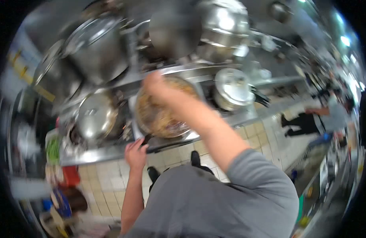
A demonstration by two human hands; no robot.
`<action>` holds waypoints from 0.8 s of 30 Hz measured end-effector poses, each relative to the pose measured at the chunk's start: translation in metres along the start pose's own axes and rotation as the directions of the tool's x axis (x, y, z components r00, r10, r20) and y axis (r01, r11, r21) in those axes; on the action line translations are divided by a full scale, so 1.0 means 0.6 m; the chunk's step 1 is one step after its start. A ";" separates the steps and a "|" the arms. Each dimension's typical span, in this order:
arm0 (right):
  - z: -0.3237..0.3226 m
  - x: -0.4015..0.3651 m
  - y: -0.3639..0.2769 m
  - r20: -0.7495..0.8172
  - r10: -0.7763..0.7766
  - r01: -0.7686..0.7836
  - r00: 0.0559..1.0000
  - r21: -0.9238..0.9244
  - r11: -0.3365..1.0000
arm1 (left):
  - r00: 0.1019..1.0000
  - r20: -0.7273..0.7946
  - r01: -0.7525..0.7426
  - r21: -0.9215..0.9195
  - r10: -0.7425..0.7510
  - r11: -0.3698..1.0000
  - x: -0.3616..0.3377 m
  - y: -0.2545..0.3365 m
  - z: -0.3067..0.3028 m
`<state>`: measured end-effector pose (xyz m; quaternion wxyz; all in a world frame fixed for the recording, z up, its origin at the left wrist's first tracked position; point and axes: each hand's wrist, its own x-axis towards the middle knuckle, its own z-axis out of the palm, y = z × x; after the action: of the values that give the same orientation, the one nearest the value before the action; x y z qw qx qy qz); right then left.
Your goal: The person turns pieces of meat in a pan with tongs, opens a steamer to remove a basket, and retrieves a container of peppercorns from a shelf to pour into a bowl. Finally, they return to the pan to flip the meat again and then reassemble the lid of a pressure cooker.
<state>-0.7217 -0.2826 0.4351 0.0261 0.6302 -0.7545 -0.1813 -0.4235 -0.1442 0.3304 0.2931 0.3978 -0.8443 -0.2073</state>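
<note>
A wide pan [137, 119] of brownish-yellow food [167, 121] sits on the stove in front of me. My left hand [136, 154] is at the pan's near-left side, thumb and fingers closed about its dark handle [148, 139]. Above the pan's far-left part, my right hand [154, 85] is smeared by motion. Its fingers and anything in them cannot be made out. My right forearm crosses over the food and hides part of it.
A lidded pan [96, 115] stands left on the stove, and a lidded pot [234, 88] with a black handle stands right. Tall steel pots [97, 51] line the back. Green vegetables [52, 150] are at far left. Another person [324, 119] is at right.
</note>
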 end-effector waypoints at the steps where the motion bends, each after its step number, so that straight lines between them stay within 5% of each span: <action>1: 0.022 0.017 -0.014 -0.027 -0.001 -0.001 1.000 -0.071 0.997 | 1.000 -0.013 -0.020 -0.011 0.020 1.000 0.001 0.005 -0.001; 2: 0.049 0.039 -0.026 -0.053 -0.002 -0.006 0.999 -0.142 0.990 | 0.999 -0.017 -0.037 -0.053 0.036 0.998 -0.003 -0.007 0.010; 3: 0.111 0.150 -0.046 0.029 0.082 -0.084 0.996 0.039 0.996 | 0.999 -0.020 -0.034 -0.093 0.033 0.995 -0.007 -0.014 0.016; 5: 0.156 0.171 -0.058 0.057 0.198 -0.205 0.979 0.213 0.955 | 0.996 0.066 0.062 -0.026 -0.061 0.998 -0.008 0.006 0.004; 6: 0.072 0.109 -0.053 0.307 0.155 -0.149 0.939 -0.041 0.988 | 0.996 0.089 0.021 -0.047 -0.017 0.999 -0.005 0.016 0.004; 8: -0.011 -0.025 -0.018 0.222 -0.002 0.014 0.975 -0.054 0.998 | 0.994 0.068 0.087 -0.031 -0.085 0.996 -0.007 0.022 0.001; 11: 0.011 -0.055 -0.002 0.004 0.062 -0.061 0.998 0.179 0.982 | 0.996 0.083 0.042 -0.043 -0.038 0.998 -0.007 0.012 0.002; 16: 0.051 -0.089 0.062 0.112 0.173 -0.203 0.978 0.382 0.901 | 0.996 0.086 0.009 -0.062 -0.004 0.998 -0.001 0.001 0.013; 17: 0.100 -0.064 0.065 0.112 0.320 -0.332 0.941 0.493 0.804 | 0.997 0.080 -0.001 -0.047 0.005 0.999 -0.007 -0.011 0.010; 18: 0.085 -0.120 0.090 0.074 0.237 -0.240 0.969 0.523 0.818 | 0.997 0.051 -0.056 -0.038 0.058 0.998 -0.007 -0.014 0.010; 21: 0.116 -0.151 0.092 0.050 0.414 -0.333 0.909 0.685 0.648 | 0.999 0.043 0.002 0.014 -0.003 1.000 -0.002 0.001 0.000; 24: 0.119 -0.171 0.089 0.223 0.480 -0.447 0.848 0.787 0.425 | 0.999 0.043 0.012 -0.003 -0.011 1.000 0.002 0.011 -0.006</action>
<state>-0.7700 -0.1594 0.4039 -0.2050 0.3398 -0.8928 0.2131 -0.4254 -0.1420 0.3372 0.2742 0.3975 -0.8478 -0.2192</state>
